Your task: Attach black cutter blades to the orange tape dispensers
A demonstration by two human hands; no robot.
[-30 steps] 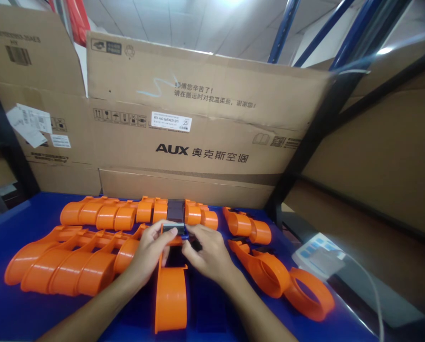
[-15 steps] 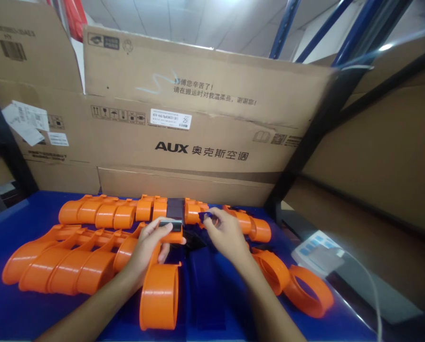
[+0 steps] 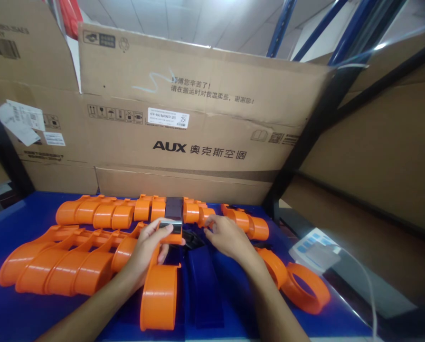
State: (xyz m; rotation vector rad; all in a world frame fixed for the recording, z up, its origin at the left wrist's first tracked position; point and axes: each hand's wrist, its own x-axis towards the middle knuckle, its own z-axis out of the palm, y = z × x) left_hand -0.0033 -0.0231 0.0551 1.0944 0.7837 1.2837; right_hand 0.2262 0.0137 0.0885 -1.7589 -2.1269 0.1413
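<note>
My left hand (image 3: 151, 247) is closed around the handle of an orange tape dispenser (image 3: 159, 297), its round hub hanging toward me. A black strip with a toothed metal edge (image 3: 171, 226) sits across the dispenser's head, my thumb pressing on it. To the right, my right hand (image 3: 228, 235) is held apart from the dispenser, fingers curled in toward the thumb; whatever is between them, if anything, is hidden. Small black pieces (image 3: 193, 240) lie in a pile between my hands. A dark blue curved strip (image 3: 205, 287) rests nearer me.
Several orange dispensers (image 3: 61, 268) lie in rows on the blue table surface (image 3: 16, 313), with more at the back and right (image 3: 306, 287). A dark box-shaped piece (image 3: 174, 207) stands in the back row. Cardboard (image 3: 198, 175) walls the back; a white device with a cable (image 3: 315, 249) sits right.
The small dark blue piece at my right fingertips is no longer visible, and those fingers have curled slightly lower. My left hand still holds the dispenser in nearly the same place.
</note>
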